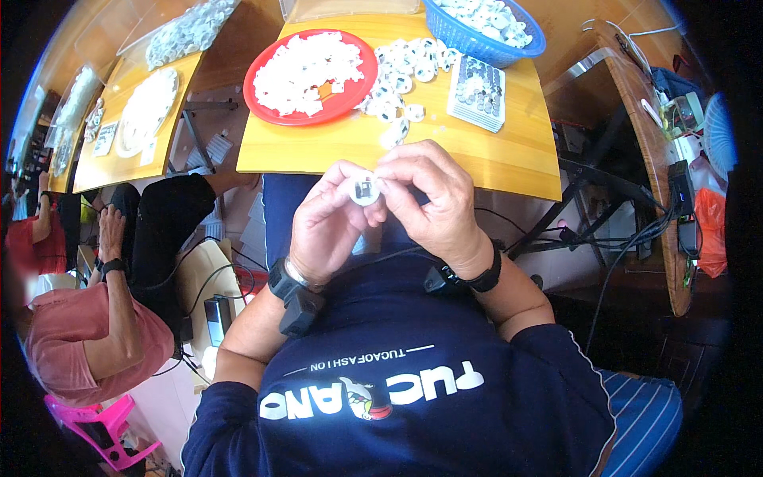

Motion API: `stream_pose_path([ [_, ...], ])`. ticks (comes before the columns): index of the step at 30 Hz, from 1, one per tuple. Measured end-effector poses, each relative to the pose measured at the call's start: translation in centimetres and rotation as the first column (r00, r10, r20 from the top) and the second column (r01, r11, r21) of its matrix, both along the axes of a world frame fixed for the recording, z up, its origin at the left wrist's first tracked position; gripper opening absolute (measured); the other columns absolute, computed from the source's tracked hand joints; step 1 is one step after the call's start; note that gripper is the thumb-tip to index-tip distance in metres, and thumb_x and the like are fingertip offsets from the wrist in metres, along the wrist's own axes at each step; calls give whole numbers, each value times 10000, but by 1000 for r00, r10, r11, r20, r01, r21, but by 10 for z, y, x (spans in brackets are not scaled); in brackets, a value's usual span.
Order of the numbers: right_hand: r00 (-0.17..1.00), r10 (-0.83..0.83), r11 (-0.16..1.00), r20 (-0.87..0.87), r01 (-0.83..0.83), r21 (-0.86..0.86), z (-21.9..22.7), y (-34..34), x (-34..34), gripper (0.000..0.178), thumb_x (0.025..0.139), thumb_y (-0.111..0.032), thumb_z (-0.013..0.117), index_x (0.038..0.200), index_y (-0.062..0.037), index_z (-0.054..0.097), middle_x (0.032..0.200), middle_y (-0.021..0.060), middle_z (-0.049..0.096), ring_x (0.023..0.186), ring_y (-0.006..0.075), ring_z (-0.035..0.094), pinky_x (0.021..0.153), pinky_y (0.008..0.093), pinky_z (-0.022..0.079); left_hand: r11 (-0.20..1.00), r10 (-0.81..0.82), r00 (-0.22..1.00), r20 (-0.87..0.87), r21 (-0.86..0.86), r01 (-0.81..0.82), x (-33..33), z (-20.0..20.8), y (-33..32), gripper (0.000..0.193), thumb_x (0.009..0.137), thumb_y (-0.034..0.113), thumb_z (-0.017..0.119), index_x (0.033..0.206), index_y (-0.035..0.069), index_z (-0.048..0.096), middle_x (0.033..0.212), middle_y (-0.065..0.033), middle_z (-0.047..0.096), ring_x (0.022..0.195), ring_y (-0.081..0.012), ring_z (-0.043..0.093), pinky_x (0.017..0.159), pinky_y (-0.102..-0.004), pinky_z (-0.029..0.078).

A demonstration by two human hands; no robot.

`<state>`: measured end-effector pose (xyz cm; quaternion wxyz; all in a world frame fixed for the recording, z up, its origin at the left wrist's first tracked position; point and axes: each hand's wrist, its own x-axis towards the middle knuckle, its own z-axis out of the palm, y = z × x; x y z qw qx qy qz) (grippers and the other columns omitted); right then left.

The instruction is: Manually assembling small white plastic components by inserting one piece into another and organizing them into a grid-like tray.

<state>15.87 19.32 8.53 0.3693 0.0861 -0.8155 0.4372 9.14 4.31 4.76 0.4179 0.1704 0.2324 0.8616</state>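
Note:
In front of my chest, just off the near table edge, I hold a small round white plastic piece with a dark, shiny square part at its centre. My left hand is closed on its left and lower side. The thumb and forefinger of my right hand pinch at its right edge; whether they also hold something smaller is hidden. Beyond my hands, similar round pieces lie loose in a heap on the yellow table. Left of them stands a red tray of small white squarish parts.
A stack of pale cards with round silver parts sits right of the heap. Behind it is a blue basket of round white pieces. Another person sits at left by a second table. Cables hang at right.

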Motion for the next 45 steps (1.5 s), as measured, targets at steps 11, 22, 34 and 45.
stream_pose_path([
  [11, 1000, 7, 983, -27, -2, 184, -3, -2, 0, 136, 743, -16, 677, 860, -60, 623, 849, 83, 595, 763, 266, 600, 665, 364, 494, 999, 45, 999, -15, -1, -45, 3, 2, -3, 187, 962, 183, 502, 1035, 12, 521, 909, -104, 610, 783, -176, 590, 756, -311, 469],
  [22, 992, 67, 996, 103, -72, 45, -9, -1, -2, 49, 786, -1, 657, 817, -24, 626, 851, 101, 578, 763, 236, 620, 669, 317, 515, 979, 123, 983, -136, -145, -142, 5, 0, -2, 189, 943, 205, 533, 1010, 29, 536, 869, -68, 611, 770, -133, 578, 729, -273, 461],
  [34, 850, 485, 678, 204, -218, -702, -12, 4, 4, 64, 848, 26, 643, 852, 46, 583, 864, 72, 586, 692, 156, 653, 613, 268, 549, 973, 55, 976, -210, -210, -100, 7, -1, -2, 224, 941, 251, 544, 995, 34, 542, 832, -52, 591, 750, -126, 553, 713, -268, 442],
  [45, 702, 679, 447, 216, -162, -880, -35, 20, -5, 127, 867, -45, 667, 976, -31, 603, 869, 40, 655, 759, 104, 633, 705, 243, 522, 980, 28, 997, -77, -194, -43, 4, -11, 3, 225, 939, 248, 550, 994, 30, 540, 840, -77, 603, 738, -141, 574, 697, -259, 452],
])
